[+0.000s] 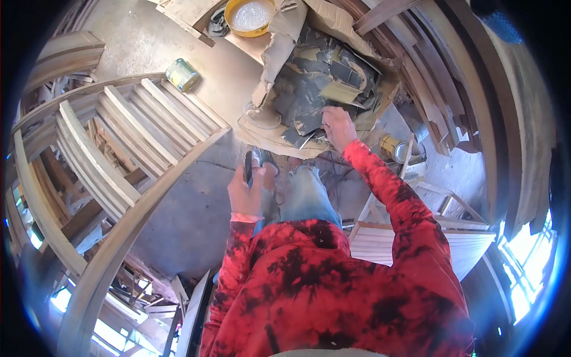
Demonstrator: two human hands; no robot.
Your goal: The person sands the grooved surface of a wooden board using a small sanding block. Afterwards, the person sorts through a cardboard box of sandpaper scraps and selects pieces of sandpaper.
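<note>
My left hand [245, 193] is closed around a dark, narrow object [248, 168], held upright in front of my legs. My right hand [339, 128] reaches into an opened cardboard box [279, 143] and touches the near part of a pile of dark grey sheet scraps [303, 89]. Its fingers are bent together at the scraps; whether a piece is between them is too small to tell. A tan piece [340, 93] lies on the pile just beyond my right hand.
A slatted wooden frame [137, 205] curves along the left. A tin can [182, 75] stands beyond it, and a yellow bowl [250, 16] is at the top. Another can [392, 147] is right of the box. Curved wooden parts [476, 77] stack at the right.
</note>
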